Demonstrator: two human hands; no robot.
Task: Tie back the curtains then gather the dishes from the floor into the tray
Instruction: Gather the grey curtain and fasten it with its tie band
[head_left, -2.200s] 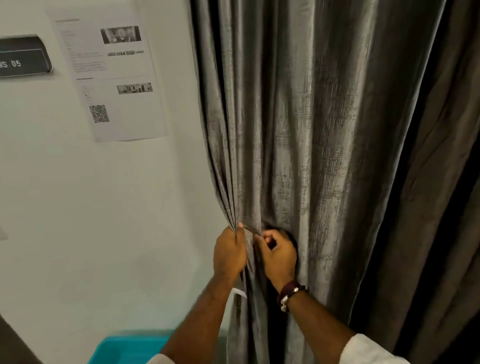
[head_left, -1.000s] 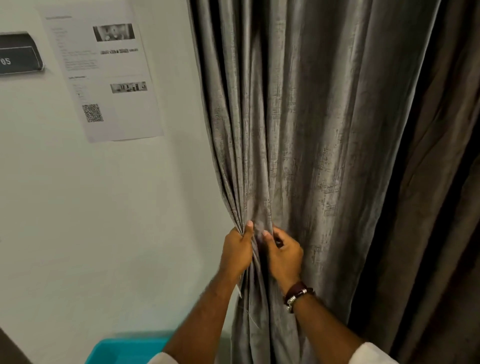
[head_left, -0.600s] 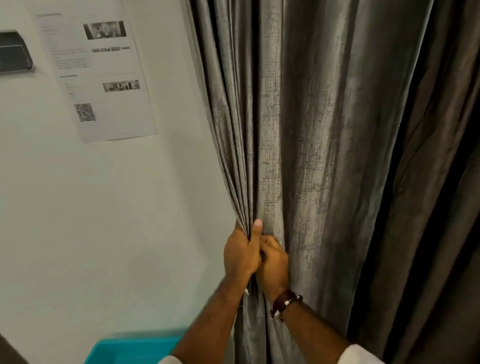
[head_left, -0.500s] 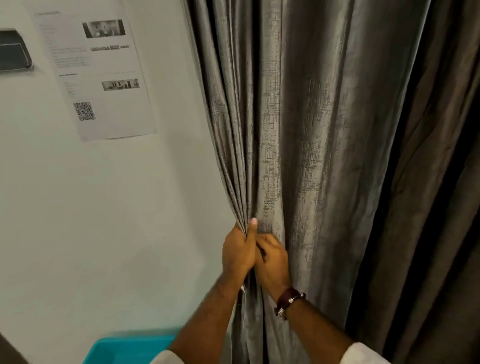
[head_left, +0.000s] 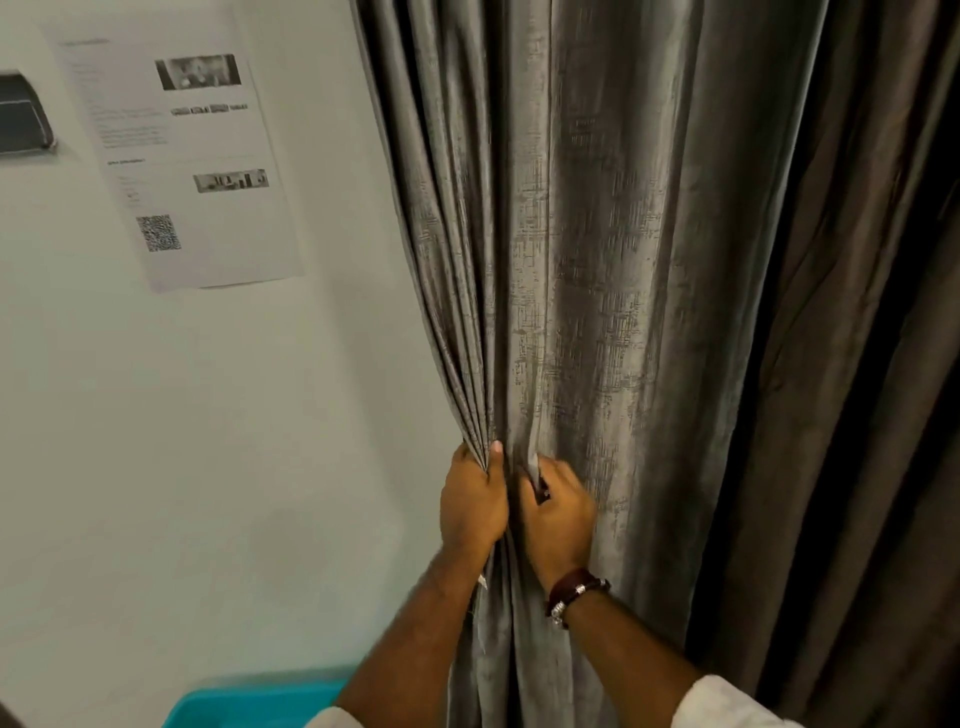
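A grey textured curtain hangs in front of me, its left folds bunched together at waist height. My left hand is closed around the bunched left edge, thumb pointing up. My right hand is right beside it, pinching a fold or strip of the same fabric; a dark bracelet sits on that wrist. A darker brown curtain panel hangs to the right. The corner of a turquoise tray shows at the bottom left, beneath my left forearm. No dishes are in view.
A white wall fills the left side. A printed paper sheet with a QR code is stuck on it, and a dark sign plate sits at the far left edge.
My hands have come closer together on the curtain and gathered its left folds tighter. The right hand has shifted slightly right and its fingers now pinch a fold.
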